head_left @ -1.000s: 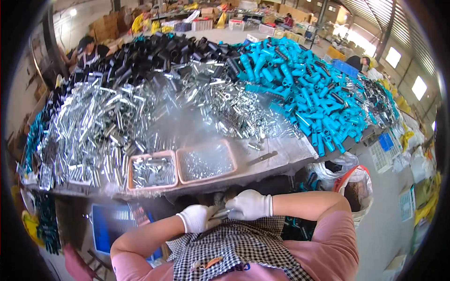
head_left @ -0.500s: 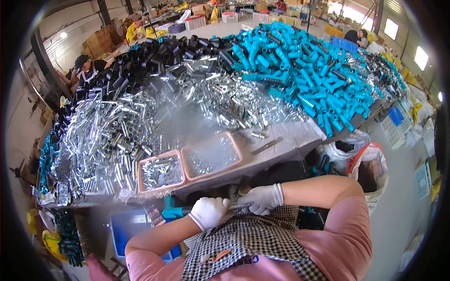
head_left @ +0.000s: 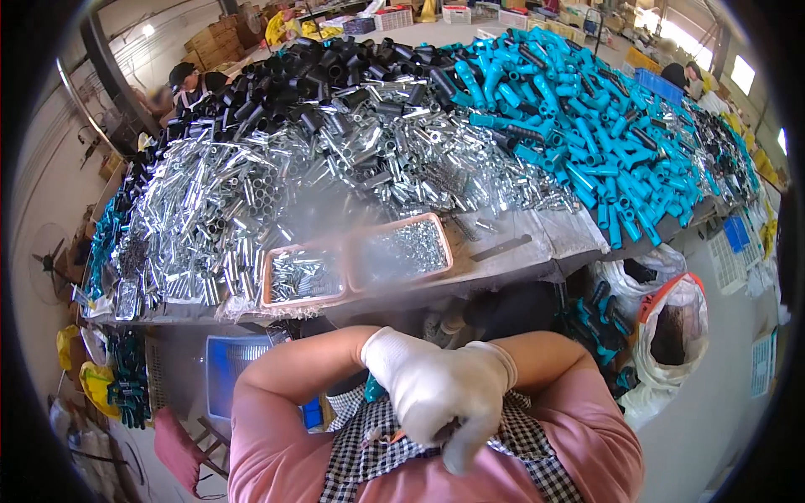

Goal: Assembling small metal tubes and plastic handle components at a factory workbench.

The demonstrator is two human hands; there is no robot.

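Both gloved hands have drawn up from the lap to the chest, the right hand (head_left: 449, 394) now curled over the left hand (head_left: 394, 356), their grip unclear, well apart from the trays (head_left: 356, 261) on the tabletop (head_left: 537, 243).

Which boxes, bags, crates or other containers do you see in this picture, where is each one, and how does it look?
Two trays: table front edge, shallow, rectangular, pink rims, holding small metal parts.
Open sack: floor at right, white with an orange rim.
Blue crate: under the table, left of the gloved hands.
Cardboard boxes: far left background, brown, stacked.
Blue basket: right edge, with a white one beside it.
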